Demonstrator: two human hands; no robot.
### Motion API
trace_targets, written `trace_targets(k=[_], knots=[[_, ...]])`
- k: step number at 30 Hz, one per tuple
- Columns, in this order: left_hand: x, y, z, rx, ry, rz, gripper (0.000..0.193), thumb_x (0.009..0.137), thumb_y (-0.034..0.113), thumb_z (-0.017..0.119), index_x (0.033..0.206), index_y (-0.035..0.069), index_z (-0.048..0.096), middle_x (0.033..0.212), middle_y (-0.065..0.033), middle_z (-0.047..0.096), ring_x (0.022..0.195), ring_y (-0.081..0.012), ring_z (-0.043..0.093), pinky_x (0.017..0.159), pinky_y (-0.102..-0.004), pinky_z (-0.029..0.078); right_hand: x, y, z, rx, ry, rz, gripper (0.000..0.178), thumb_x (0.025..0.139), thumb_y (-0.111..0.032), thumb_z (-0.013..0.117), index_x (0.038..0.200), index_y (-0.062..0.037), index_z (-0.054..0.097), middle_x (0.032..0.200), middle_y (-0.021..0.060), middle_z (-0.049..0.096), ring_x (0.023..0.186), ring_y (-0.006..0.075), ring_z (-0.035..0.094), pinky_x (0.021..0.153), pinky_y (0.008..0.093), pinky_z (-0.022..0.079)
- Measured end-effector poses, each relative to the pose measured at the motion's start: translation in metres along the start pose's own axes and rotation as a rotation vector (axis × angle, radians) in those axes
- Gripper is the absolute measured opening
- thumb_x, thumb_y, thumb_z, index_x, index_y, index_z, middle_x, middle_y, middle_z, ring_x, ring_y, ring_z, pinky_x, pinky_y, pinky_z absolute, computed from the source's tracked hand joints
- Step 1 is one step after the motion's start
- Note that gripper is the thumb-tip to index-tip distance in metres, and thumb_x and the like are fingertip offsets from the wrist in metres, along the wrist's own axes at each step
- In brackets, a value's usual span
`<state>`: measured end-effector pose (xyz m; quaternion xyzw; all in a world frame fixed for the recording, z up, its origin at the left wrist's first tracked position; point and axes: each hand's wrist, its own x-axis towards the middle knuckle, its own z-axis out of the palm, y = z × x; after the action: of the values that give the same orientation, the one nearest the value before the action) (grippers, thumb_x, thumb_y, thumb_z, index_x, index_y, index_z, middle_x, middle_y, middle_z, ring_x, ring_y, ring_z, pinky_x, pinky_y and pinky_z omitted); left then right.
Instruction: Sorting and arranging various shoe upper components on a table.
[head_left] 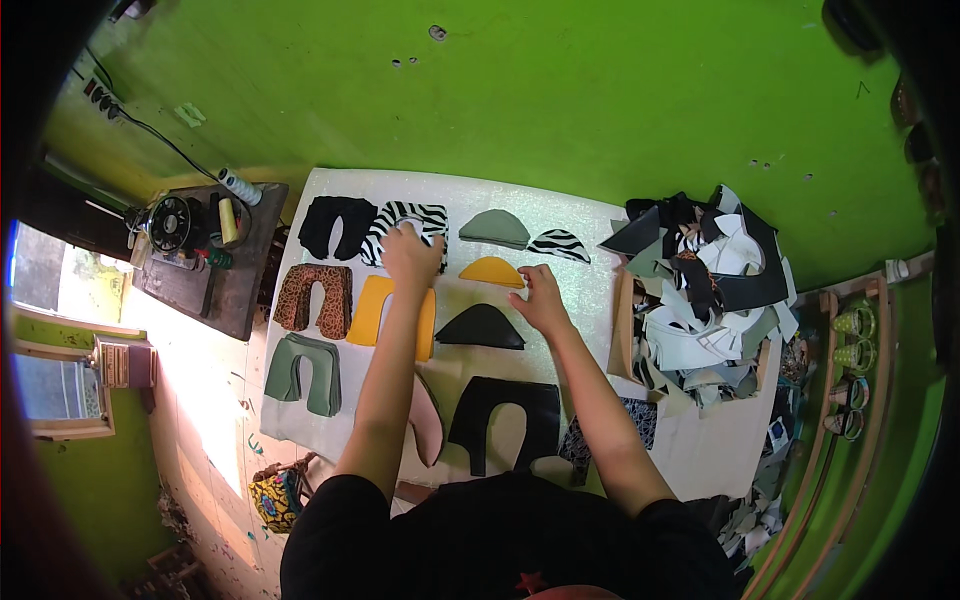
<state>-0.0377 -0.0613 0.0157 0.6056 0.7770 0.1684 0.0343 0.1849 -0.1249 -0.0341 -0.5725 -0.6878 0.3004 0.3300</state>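
My left hand (412, 260) is over a zebra-striped U-shaped piece (378, 238), its fingers reaching onto the striped material with the thumb held apart. My right hand (541, 300) is beside the right end of a yellow half-moon piece (490, 271), fingers apart, the fingertips at or just touching its edge. Behind the yellow piece lie a grey-green half-moon stack (493, 227) and a zebra half-moon piece (560, 244). A black half-moon piece (481, 327) lies nearer. Under my left forearm, yellow U-shaped pieces (368, 312) are partly hidden.
On the white table (590, 345) also lie black (336, 227), leopard-print (313, 300), green (303, 373) and larger black (507, 418) U-shaped pieces. A heap of scraps (715, 300) fills the right end. A sewing machine (172, 225) stands left. A green wall (560, 100) rises behind.
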Motion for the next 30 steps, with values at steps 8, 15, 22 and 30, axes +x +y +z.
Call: trace_targets(k=[8, 15, 22, 30], knots=[[0.062, -0.116, -0.026, 0.229, 0.281, -0.222, 0.052, 0.063, 0.017, 0.065, 0.109, 0.008, 0.045, 0.106, -0.014, 0.047, 0.103, -0.0325, 0.043, 0.079, -0.0459, 0.039, 0.003, -0.006, 0.007, -0.054, 0.04, -0.034, 0.046, 0.064, -0.019, 0.071, 0.102, -0.0011, 0.052, 0.087, 0.015, 0.048, 0.08, 0.0286, 0.052, 0.071, 0.0367, 0.044], [0.087, -0.166, -0.019, 0.247, 0.027, -0.321, 0.065, 0.064, 0.02, 0.067, 0.119, 0.009, 0.035, 0.111, -0.0159, 0.045, 0.107, -0.0346, 0.043, 0.085, -0.0498, 0.037, 0.003, -0.017, 0.008, -0.084, 0.076, -0.024, 0.048, 0.064, -0.021, 0.071, 0.103, -0.002, 0.05, 0.086, 0.0155, 0.048, 0.078, 0.0297, 0.051, 0.07, 0.0376, 0.043], [0.09, -0.18, -0.004, 0.341, 0.083, -0.246, 0.057, 0.067, 0.017, 0.062, 0.117, 0.007, 0.036, 0.103, -0.0149, 0.047, 0.096, -0.032, 0.048, 0.076, -0.0449, 0.042, 0.018, -0.065, 0.023, -0.222, 0.17, -0.098, 0.047, 0.07, -0.03, 0.066, 0.106, -0.0055, 0.05, 0.101, 0.0149, 0.044, 0.097, 0.0322, 0.042, 0.081, 0.0427, 0.035], [0.096, -0.196, -0.005, 0.356, 0.135, -0.228, 0.057, 0.066, 0.016, 0.062, 0.117, 0.007, 0.037, 0.102, -0.0149, 0.047, 0.096, -0.0303, 0.048, 0.073, -0.0432, 0.042, 0.029, -0.089, 0.044, -0.224, 0.028, -0.165, 0.048, 0.068, -0.032, 0.067, 0.107, -0.0079, 0.051, 0.106, 0.0122, 0.042, 0.1, 0.03, 0.039, 0.083, 0.0417, 0.031]])
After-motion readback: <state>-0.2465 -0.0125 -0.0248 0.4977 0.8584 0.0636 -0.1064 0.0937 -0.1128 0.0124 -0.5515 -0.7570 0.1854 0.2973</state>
